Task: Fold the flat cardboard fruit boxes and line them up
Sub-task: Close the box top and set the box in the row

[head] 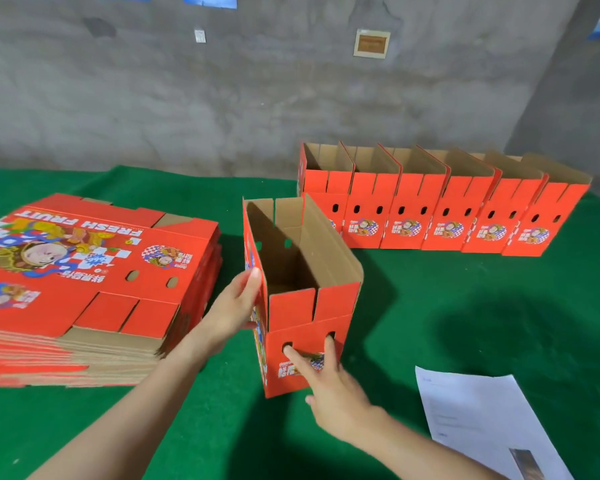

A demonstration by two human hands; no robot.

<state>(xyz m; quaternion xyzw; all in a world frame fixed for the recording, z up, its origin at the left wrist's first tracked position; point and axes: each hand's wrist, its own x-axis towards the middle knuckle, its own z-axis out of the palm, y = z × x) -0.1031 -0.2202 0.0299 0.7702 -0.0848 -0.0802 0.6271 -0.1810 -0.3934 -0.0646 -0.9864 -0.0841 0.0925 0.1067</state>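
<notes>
Our left hand [236, 306] lies flat on the box [291, 310], right fingers [297, 360] straight at its holes, gripping nothing, so it may spring flat.

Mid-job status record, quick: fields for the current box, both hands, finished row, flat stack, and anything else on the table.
current box: upright, top open, centre of green table
left hand: flat against the box's left wall
right hand: two straight fingers at the front wall's holes
finished row: six folded boxes side by side, back right
flat stack: left, unfolded
other: paper sheet, front right
</notes>
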